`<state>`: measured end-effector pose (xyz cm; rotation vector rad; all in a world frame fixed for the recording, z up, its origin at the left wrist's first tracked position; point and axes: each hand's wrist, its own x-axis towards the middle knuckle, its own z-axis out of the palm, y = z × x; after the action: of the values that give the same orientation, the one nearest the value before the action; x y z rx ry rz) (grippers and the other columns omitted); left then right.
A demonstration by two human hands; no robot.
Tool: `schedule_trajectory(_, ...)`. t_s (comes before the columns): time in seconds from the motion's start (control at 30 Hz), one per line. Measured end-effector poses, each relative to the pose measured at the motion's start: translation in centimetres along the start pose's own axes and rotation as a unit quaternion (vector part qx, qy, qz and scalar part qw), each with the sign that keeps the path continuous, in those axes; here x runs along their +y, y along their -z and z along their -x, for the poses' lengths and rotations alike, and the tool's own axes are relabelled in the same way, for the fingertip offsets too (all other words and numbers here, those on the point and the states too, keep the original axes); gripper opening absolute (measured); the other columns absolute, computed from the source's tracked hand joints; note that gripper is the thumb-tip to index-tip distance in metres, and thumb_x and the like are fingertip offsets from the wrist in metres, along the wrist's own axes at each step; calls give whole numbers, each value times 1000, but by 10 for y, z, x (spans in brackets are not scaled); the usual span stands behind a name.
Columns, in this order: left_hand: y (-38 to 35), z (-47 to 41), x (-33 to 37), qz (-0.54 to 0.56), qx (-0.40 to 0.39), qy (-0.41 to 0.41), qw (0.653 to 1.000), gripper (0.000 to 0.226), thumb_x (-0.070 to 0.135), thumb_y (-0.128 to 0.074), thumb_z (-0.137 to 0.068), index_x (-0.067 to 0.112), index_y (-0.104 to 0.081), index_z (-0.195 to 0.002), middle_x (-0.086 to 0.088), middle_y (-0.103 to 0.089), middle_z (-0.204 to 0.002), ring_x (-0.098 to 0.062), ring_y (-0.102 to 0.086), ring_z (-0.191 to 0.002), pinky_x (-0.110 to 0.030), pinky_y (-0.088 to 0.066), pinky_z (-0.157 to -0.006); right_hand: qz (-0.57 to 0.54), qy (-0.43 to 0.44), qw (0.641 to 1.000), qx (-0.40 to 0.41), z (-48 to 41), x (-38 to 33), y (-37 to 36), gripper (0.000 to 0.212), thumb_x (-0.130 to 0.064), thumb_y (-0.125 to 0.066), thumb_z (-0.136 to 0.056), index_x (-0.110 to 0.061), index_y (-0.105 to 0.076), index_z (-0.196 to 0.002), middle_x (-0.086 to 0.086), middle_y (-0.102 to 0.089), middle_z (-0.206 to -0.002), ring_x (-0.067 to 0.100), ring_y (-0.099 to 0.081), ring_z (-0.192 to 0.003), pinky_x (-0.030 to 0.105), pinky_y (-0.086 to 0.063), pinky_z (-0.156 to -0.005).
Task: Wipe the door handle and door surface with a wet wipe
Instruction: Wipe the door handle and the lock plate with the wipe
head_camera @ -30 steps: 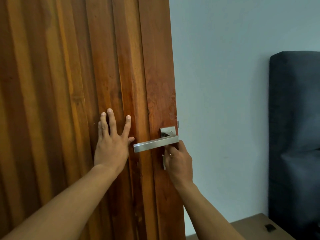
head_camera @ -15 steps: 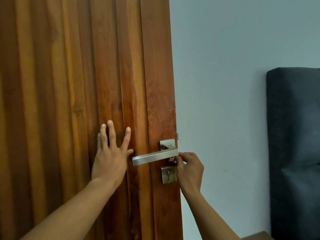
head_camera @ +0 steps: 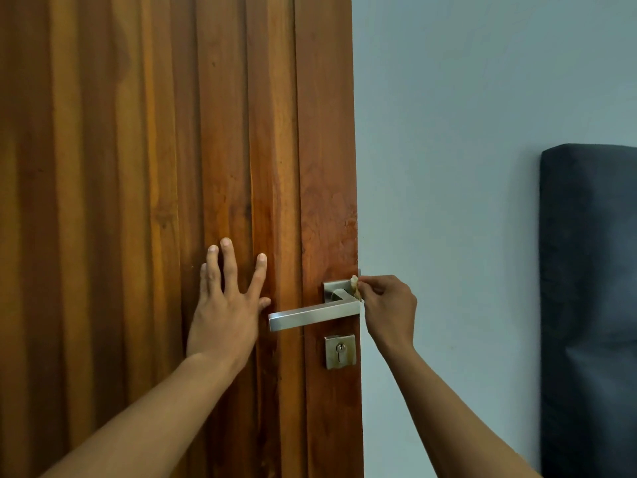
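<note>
A ribbed brown wooden door fills the left half of the view. Its square steel lever handle points left from a plate near the door's right edge, with a keyhole plate just below. My left hand lies flat on the door with fingers spread, just left of the lever's tip. My right hand pinches a small, soiled wad of wet wipe against the handle's plate at the door edge.
A pale blue-grey wall lies to the right of the door edge. A dark grey padded headboard stands against that wall at the far right.
My right hand has risen from below the lever, beside the keyhole plate, to the handle's top plate at the door edge. The view tilted up, and my left hand stayed flat on the door.
</note>
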<state>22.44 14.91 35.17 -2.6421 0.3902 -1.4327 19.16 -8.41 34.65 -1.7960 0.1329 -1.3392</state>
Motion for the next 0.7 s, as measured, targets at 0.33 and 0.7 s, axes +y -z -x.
schedule_trajectory(0.33, -10, -2, -2, 22, 30, -4, 999, 73, 48, -26, -99, 19, 11, -154, -31, 32, -152, -48, 25, -143, -55, -3, -119, 36, 65, 997, 0, -46, -38, 1, 15, -26, -69, -88, -16, -78, -95, -11, -66, -83, 1, -59, -69, 10, -42, -64)
schedule_trajectory(0.7, -20, 2, -7, 55, 67, -22, 996, 78, 44, -42, -91, 18, -7, -155, -32, 10, -159, -50, 4, -148, -59, -20, -116, 146, 126, 981, 19, -60, -53, -7, 21, -28, -59, -94, -17, -76, -89, -1, -67, -82, 12, -59, -68, 33, -54, -66)
